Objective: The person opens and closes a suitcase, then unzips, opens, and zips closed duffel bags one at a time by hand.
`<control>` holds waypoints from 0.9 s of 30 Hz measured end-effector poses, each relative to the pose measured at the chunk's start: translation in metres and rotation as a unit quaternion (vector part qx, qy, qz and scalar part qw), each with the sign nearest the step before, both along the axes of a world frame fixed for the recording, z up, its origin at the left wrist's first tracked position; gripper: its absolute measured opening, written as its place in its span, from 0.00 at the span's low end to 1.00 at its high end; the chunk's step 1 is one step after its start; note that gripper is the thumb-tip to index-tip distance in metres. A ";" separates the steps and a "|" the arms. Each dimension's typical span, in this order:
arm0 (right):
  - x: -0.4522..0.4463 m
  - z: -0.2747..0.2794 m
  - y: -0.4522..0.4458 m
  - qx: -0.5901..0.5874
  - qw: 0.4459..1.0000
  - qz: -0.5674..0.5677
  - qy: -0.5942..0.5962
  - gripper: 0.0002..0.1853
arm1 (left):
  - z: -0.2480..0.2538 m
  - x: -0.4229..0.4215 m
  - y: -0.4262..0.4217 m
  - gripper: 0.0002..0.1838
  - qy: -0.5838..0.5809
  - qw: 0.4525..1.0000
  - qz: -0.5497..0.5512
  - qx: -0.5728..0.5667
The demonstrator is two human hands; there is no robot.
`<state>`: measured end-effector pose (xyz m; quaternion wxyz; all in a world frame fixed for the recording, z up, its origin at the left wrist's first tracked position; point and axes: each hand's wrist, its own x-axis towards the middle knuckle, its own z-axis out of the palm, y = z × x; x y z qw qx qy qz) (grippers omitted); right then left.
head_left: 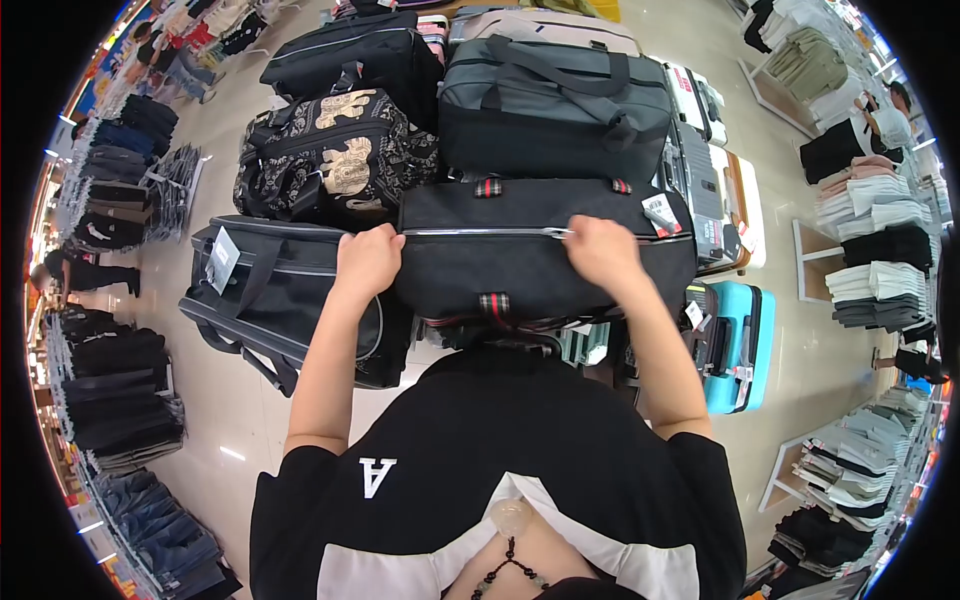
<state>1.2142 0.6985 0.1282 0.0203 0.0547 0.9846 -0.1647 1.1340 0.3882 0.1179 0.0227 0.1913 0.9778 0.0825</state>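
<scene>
Directly in front of me lies a black duffel bag [500, 265] with red-striped strap tabs and a long silver zipper [480, 232] across its top. My left hand [368, 262] is closed at the bag's left end, pinching its edge near where the zipper stops. Over the zipper's right part, my right hand [603, 250] is closed with the fingers curled on the zipper pull, which is mostly hidden. A white price tag [660, 214] lies on the bag's right end. The zipper line looks closed between my hands.
Beside it on the left is another black bag [285, 262] with a tag. Behind stand an elephant-print bag [345, 150], a grey duffel [555, 110] and a black bag [345, 50]. A turquoise suitcase [742, 345] is at right. Clothing racks [880, 230] line both sides.
</scene>
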 end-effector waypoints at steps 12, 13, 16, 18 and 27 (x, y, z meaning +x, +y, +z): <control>0.093 -0.038 0.217 -0.147 0.946 -0.288 -0.006 0.12 | -0.006 -0.005 -0.019 0.13 -0.016 0.998 0.019 -0.056; 0.096 -0.043 0.220 -0.155 0.945 -0.289 0.000 0.12 | -0.008 -0.006 -0.018 0.13 -0.015 0.998 0.018 -0.061; 0.094 -0.049 0.218 -0.239 0.924 -0.299 0.012 0.09 | -0.011 -0.007 -0.018 0.13 -0.014 0.998 0.024 -0.061; 0.091 -0.052 0.209 -0.323 0.897 -0.299 0.047 0.08 | -0.015 -0.010 -0.021 0.13 -0.015 0.997 0.017 -0.073; 0.104 -0.088 0.179 -0.521 0.749 -0.394 0.107 0.14 | 0.007 -0.027 0.000 0.20 -0.004 0.998 -0.061 0.018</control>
